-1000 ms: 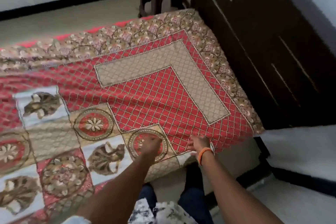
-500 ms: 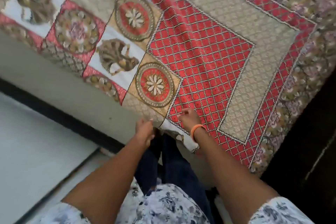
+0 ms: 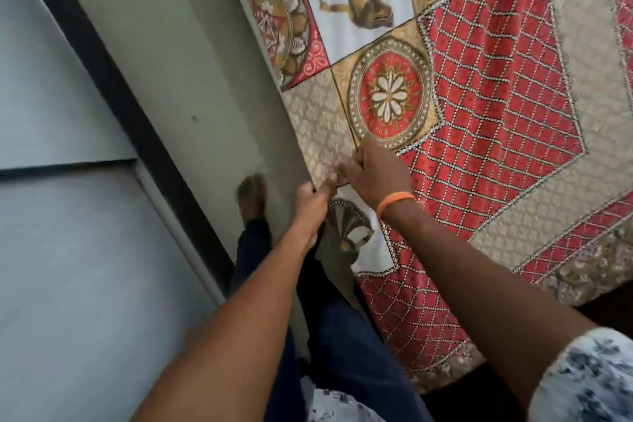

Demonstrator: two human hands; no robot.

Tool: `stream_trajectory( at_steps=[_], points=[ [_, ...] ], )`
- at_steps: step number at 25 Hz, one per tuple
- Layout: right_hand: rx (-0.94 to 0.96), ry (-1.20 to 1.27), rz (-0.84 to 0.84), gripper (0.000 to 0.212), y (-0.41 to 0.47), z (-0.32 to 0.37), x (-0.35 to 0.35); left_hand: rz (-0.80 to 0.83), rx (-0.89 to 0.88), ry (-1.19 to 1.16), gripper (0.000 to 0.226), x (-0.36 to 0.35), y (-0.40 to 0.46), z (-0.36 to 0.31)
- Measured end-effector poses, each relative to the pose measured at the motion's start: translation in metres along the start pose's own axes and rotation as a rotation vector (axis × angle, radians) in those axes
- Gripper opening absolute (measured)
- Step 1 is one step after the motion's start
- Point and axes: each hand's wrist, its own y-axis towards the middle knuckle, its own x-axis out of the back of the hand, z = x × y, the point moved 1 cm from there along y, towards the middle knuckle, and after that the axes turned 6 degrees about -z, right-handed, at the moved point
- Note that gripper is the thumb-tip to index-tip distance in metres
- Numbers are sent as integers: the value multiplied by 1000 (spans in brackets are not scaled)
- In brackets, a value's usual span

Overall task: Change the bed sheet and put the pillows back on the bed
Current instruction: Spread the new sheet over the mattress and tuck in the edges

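A patterned bed sheet (image 3: 496,106) in red, beige and white, with round flower medallions, lies spread over the bed and fills the upper right of the view. Its near edge hangs down beside my legs. My left hand (image 3: 310,205) is closed on the sheet's edge at the bed's side. Just right of it, my right hand (image 3: 375,173), with an orange band at the wrist, pinches the same edge. The two hands almost touch. No pillows are in view.
A narrow strip of pale floor (image 3: 164,79) runs between the bed and a white wall with a dark skirting board (image 3: 113,79) on the left. My foot (image 3: 251,195) and legs in dark trousers stand in that strip. The view is tilted.
The view has swung left and closer to the bed's side edge. Both hands stayed on the sheet's edge and came closer together; the dark headboard has left the view.
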Motion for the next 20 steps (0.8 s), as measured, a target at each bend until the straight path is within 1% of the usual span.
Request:
stream_trajectory(
  at_steps=[2,4,6,8,10,11,13,14,16,18,20],
  points=[
    [44,-13,-52,31,-5,-2,-2,11,18,-112,38,0,1,15],
    [68,-48,-80,33,-19,-5,-7,6,-5,-133,30,-5,-3,28],
    [35,-89,-104,40,-29,-2,-14,-35,-91,-10,29,-12,-8,37],
    [-22,-164,-141,46,-29,3,-19,-129,-216,127,34,-16,-13,36],
    [-29,-201,-150,41,-22,12,-19,-226,-341,231,42,-7,-15,29],
    [13,-194,-137,38,-20,20,-22,-271,-381,259,47,6,-16,27],
    [101,-171,-106,34,-22,39,-32,-334,-431,319,54,34,-21,28],
    [89,-135,-101,33,-24,48,-37,-349,-448,369,57,45,-22,29],
    [-15,-67,-88,31,-24,56,-42,-343,-443,447,58,53,-19,30],
    [-50,-112,-72,27,-24,55,-49,-291,-332,451,52,44,-4,22],
    [-28,-170,-48,24,-23,56,-56,-243,-207,413,40,29,18,13]
  ],
)
